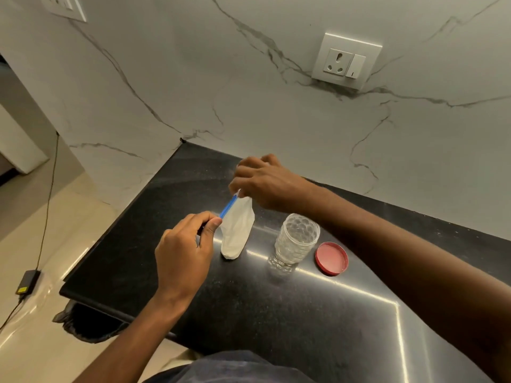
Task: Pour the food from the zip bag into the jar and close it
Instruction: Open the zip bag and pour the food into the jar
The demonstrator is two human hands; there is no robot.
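Pinching the near end of the blue zip strip (228,206), the left hand (184,252) has its thumb and forefinger closed on the top edge of the zip bag (238,230), the other fingers curled loosely behind. The right hand (266,183) grips the far end of the same strip from above, fingertips bunched on the plastic. Holding the two ends like this keeps the mouth of the bag taut and upward, which looks like the way to part the seal without spilling; whether the seal is already split I cannot tell.

The bag hangs between the hands with its bottom resting on the black counter (193,299), so the surface takes the weight of the pale food inside and the fingers only have to work the zip. The food sits low in the bag, well below the strip.

Just to the right stands the clear jar (296,244), upright and open, apparently empty, close enough that the bag need only be tipped across. The red lid (331,258) lies flat just beside the jar on its far right, out of the pouring path yet within reach of the right hand for closing.

Pouring has not begun; opening the bag seems to be the step in hand.
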